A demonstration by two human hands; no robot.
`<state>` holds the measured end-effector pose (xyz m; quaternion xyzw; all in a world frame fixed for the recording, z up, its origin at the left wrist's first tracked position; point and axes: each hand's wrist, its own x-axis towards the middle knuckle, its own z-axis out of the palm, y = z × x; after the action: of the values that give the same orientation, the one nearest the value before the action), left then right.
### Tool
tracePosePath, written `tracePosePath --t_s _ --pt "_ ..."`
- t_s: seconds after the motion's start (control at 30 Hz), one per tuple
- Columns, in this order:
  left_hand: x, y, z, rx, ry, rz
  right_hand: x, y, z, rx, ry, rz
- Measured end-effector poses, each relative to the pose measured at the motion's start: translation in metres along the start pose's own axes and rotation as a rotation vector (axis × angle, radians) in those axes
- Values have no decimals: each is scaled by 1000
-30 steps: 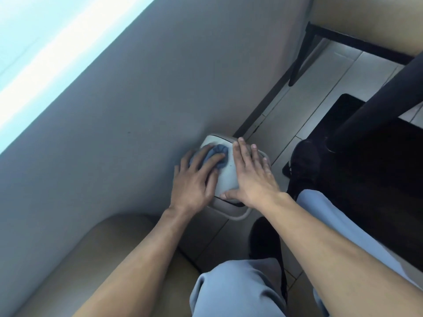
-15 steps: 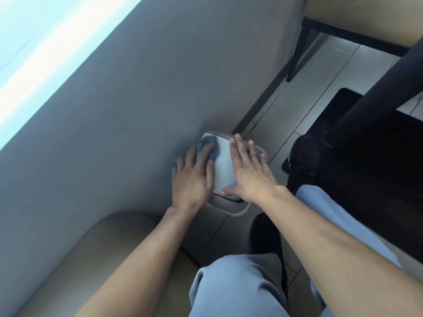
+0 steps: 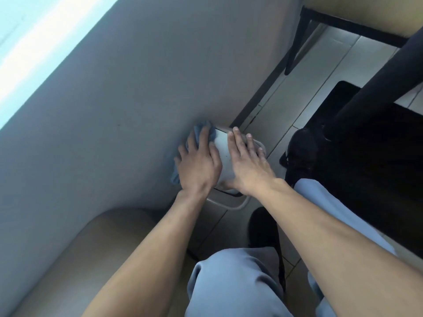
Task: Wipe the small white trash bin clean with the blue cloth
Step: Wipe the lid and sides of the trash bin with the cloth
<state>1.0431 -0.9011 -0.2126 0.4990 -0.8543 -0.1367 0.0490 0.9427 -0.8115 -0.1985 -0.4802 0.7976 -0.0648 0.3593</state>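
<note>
Left hand (image 3: 199, 163) flat, pressing blue cloth (image 3: 201, 129) on white bin (image 3: 223, 152), right hand (image 3: 246, 165) flat atop

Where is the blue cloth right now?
In the head view, the blue cloth lies under the left hand, pressed on the white trash bin's wall-side edge, left of the right hand.

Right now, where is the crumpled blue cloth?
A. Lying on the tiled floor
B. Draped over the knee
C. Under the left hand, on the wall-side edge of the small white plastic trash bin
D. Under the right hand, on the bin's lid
C: the crumpled blue cloth shows beneath the left hand at the wall-side edge of the small white plastic trash bin; the right hand lies flat on the lid.
</note>
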Motion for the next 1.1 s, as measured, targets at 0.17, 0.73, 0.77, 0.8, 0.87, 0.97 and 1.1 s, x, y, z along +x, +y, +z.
tracePosePath --t_s 0.17,0.73,0.77,0.8,0.87,0.97,1.1 --pt "-19 -33 -7 87 -1 487 1 0 -1 14 -2 2" --pt "-10 -35 -9 3 -7 247 1 0 2 -3 19 14" --pt "-3 -24 -7 -15 -14 121 1 0 2 -1 14 12" --pt "4 -12 -6 -24 -24 36 1 0 2 5 10 10" --pt "11 3 -6 2 -44 32 1 1 1 21 2 14" --pt "3 -3 -9 104 -45 263 0 0 0 35 5 19" --pt "-25 -40 -8 105 -23 420 1 1 2 59 23 15"
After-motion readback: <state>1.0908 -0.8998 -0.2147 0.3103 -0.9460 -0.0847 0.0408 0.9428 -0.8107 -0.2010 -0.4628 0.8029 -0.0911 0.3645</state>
